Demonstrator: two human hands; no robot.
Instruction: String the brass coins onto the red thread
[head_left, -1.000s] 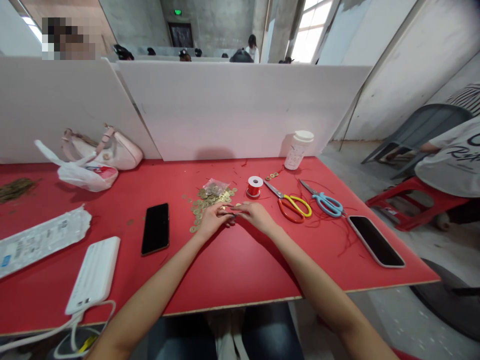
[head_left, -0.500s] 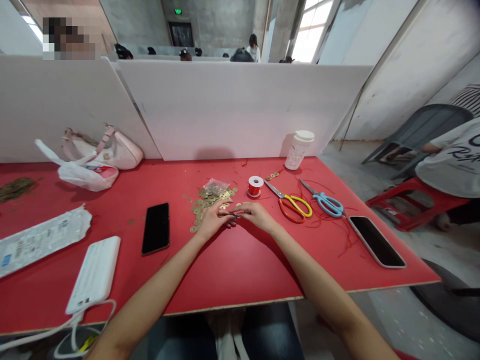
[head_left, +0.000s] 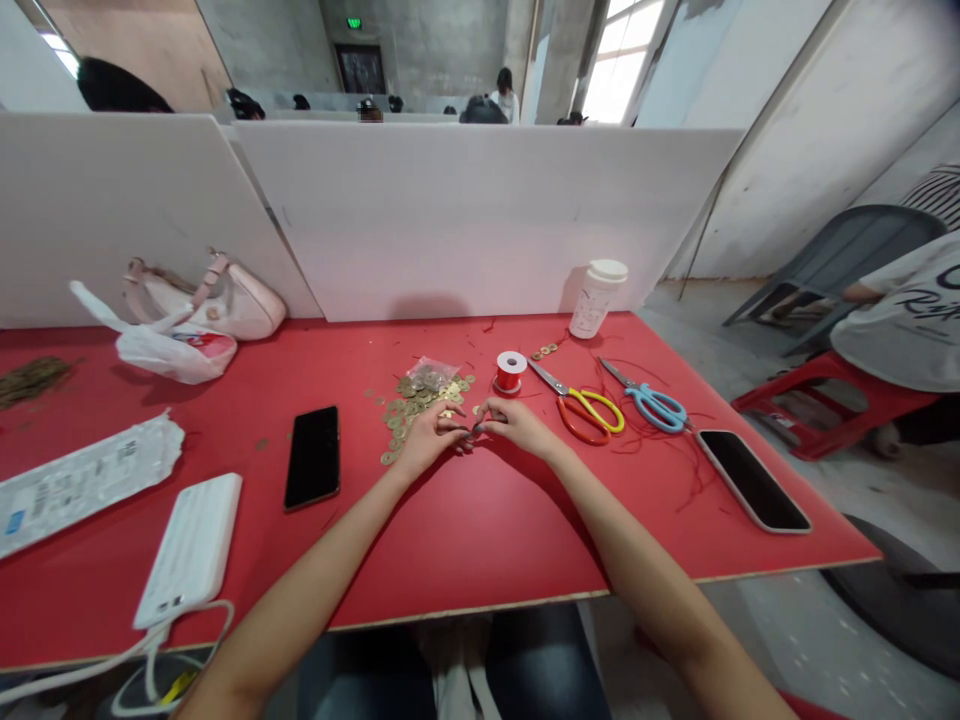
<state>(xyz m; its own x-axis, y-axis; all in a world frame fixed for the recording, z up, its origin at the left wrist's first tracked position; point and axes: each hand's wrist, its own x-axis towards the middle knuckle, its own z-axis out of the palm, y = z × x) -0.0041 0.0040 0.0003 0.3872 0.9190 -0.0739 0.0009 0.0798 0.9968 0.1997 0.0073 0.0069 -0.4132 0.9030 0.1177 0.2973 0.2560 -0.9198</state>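
Observation:
My left hand [head_left: 426,437] and my right hand [head_left: 516,425] meet on the red table [head_left: 465,540], fingertips pinched together over something small that I cannot make out. Just beyond them lies a heap of brass coins [head_left: 411,402] with a small clear bag [head_left: 430,373] on top. A spool of red thread [head_left: 511,372] stands right of the heap. Orange-and-yellow scissors [head_left: 583,411] and blue scissors [head_left: 651,402] lie to the right among loose red thread.
A black phone [head_left: 312,456] lies left of my hands, another phone [head_left: 752,479] near the right edge. A white power bank [head_left: 190,548], a plastic packet [head_left: 79,481], a pink bag [head_left: 217,300], a white cup [head_left: 596,298]. White partitions stand behind. A seated person [head_left: 900,320] is at right.
My right hand has shifted slightly left and up toward the left hand, the fingertips now pinched closer together. Nothing else on the table moved.

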